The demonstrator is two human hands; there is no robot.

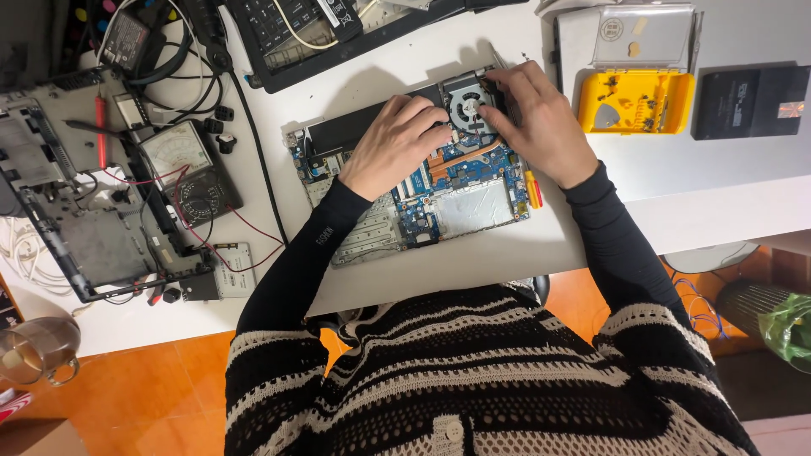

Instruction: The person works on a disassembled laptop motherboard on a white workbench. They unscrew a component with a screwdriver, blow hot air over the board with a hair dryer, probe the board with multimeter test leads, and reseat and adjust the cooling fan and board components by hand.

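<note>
I see the opened laptop (pixel 414 181) at centre frame on the white table (pixel 473 262). My left hand (pixel 397 143) rests on it, fingers curled; my right hand (pixel 536 118) pinches the cooling fan (pixel 467 107).

The left hand (pixel 395 143) lay over the middle of the opened laptop (pixel 473 203), hiding the parts beneath it. The right hand (pixel 536 118) covered the right rim of the fan (pixel 467 105), so its fingertips could not be made out. At the top edge, the black keyboard (pixel 279 34) was cut off. The small pieces in the yellow tray (pixel 635 103) were too tiny to tell, perhaps screws. A glass mug (pixel 38 350) was clipped at lower left.
</note>
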